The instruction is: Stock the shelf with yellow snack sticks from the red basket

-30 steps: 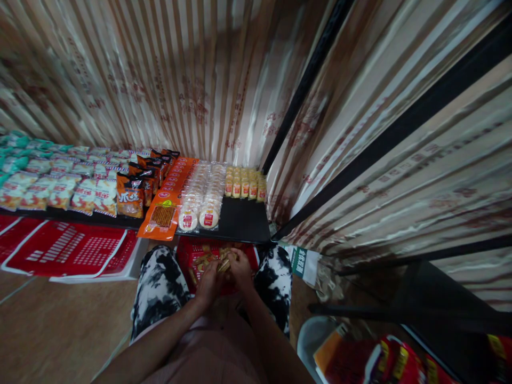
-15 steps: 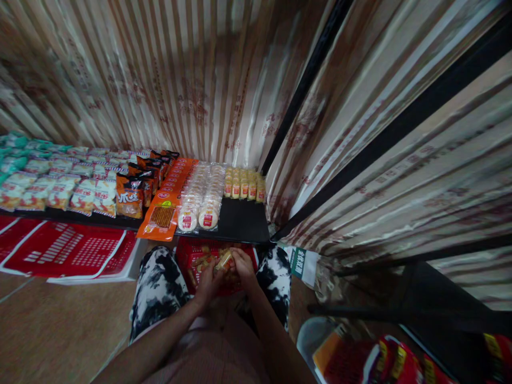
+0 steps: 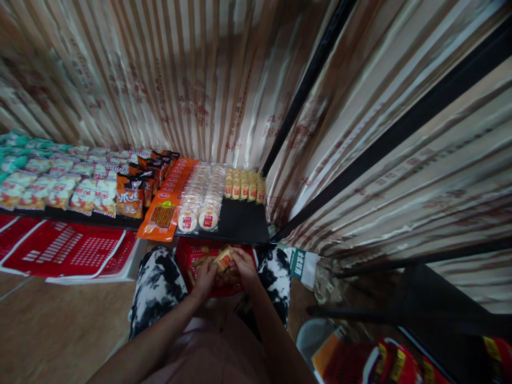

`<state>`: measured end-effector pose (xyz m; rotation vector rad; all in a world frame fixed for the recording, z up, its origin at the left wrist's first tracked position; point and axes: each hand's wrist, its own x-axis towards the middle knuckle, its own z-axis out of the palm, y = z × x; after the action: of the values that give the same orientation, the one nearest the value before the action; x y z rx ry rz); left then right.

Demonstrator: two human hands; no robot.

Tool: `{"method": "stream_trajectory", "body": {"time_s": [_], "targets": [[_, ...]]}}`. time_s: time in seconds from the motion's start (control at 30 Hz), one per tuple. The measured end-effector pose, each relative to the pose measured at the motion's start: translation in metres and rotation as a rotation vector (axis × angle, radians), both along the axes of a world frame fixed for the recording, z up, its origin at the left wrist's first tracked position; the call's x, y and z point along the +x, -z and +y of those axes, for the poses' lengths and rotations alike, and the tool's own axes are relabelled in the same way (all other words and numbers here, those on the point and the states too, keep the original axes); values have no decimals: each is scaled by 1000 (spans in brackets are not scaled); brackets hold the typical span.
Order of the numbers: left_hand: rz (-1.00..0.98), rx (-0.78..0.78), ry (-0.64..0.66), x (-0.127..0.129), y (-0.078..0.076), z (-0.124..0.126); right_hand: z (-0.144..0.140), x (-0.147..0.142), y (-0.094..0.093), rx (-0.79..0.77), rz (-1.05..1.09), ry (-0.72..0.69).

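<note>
Between my two hands is a small yellow snack packet with a red label facing up. My left hand grips its left end, and the fingers of my right hand pinch its right end. Beneath them a red basket sits between my knees, with several similar yellow packets lying loose inside. On the black shelf just ahead, rows of matching yellow packets stand upright at the right end. My hands cover part of the basket's contents.
Left along the shelf are round white crackers in clear wrap, orange snack bags and several white packets. A red basket lies below the shelf. Black metal bars cross the striped curtain. Red packages sit lower right.
The packet between my hands has turned so that its red label shows plainly. My hands have shifted only slightly. The shelf items have stayed the same.
</note>
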<state>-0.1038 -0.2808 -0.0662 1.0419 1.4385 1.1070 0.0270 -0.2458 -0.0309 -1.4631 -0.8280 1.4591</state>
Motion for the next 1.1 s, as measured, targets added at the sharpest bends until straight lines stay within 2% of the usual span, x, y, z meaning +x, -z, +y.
{"method": "stream_trajectory", "body": {"time_s": [0.2,0.6,0.83,1.1], "targets": [[-168,-86,-16,-2,0,6,-1,1,-1,-24,38,-4],[-303,-75,-41,0,-32,19,-7,6,10,0,-9,72],[-339,-98,-70,2,-35,18,-5,4,17,-22,-34,77],[-335,-72,-95,-1,-40,21,-8,-1,10,-13,7,84]]}}
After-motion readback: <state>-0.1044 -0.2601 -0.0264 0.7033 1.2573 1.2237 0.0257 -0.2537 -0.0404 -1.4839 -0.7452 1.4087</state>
